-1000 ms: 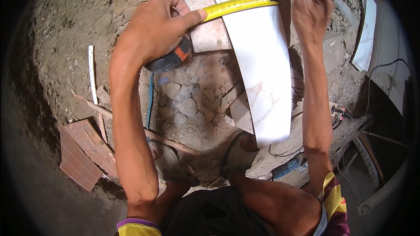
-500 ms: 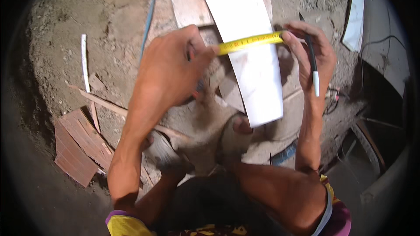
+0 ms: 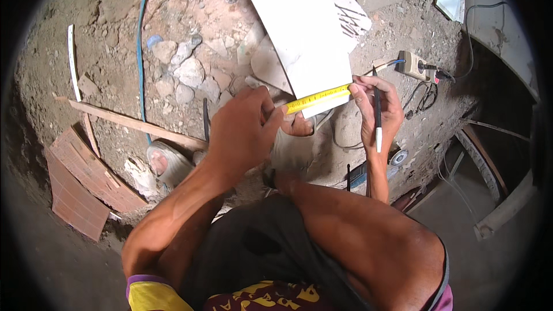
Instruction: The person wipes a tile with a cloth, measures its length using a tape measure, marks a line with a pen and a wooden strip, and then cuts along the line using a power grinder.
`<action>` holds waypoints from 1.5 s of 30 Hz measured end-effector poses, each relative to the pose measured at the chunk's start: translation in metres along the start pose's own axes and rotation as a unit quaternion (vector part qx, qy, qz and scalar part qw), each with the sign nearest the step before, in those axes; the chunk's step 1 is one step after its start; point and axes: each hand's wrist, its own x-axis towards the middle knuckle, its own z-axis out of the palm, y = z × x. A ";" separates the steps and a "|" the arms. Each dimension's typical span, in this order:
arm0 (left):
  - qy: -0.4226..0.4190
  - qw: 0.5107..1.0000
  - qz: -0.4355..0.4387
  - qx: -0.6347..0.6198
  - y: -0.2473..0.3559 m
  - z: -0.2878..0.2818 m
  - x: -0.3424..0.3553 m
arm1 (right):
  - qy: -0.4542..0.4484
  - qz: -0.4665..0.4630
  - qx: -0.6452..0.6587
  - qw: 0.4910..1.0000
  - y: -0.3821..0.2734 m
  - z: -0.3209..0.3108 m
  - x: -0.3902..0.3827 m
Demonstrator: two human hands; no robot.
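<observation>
The ground (image 3: 109, 80), loose dirt and rubble, is the base for everything here. The white panel (image 3: 299, 40) extends away from me; its near end lies between my hands, presumably so that both edges stay within reach. My left hand (image 3: 245, 132) pinches at the panel's left edge (the palm side is hidden, so I cannot tell what else it encloses). My right hand (image 3: 383, 112) grips at the opposite edge. The power strip (image 3: 413, 66) rests on the ground beyond the right hand, apart from the panel. The yellow tape blade (image 3: 319, 99) crosses the panel just above its near end; holding both ends appears to keep it straight. The black pen (image 3: 378, 112), white at one end, is lodged among my right fingers, leaving the thumb available for the blade.
</observation>
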 end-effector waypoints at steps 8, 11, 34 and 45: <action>0.021 0.999 0.019 0.026 -0.016 -0.004 -0.002 | -0.054 -0.132 -0.071 0.987 -0.016 0.000 0.011; -0.018 0.999 -0.025 0.010 -0.013 -0.009 -0.001 | -0.073 -0.176 -0.139 0.972 -0.022 -0.004 0.025; -0.010 0.996 -0.083 0.040 0.011 -0.074 0.027 | -0.121 -0.358 -0.297 0.877 -0.052 0.010 0.045; -0.005 0.997 -0.071 0.018 -0.002 -0.067 0.029 | -0.332 -0.195 -0.016 0.923 -0.062 0.063 0.080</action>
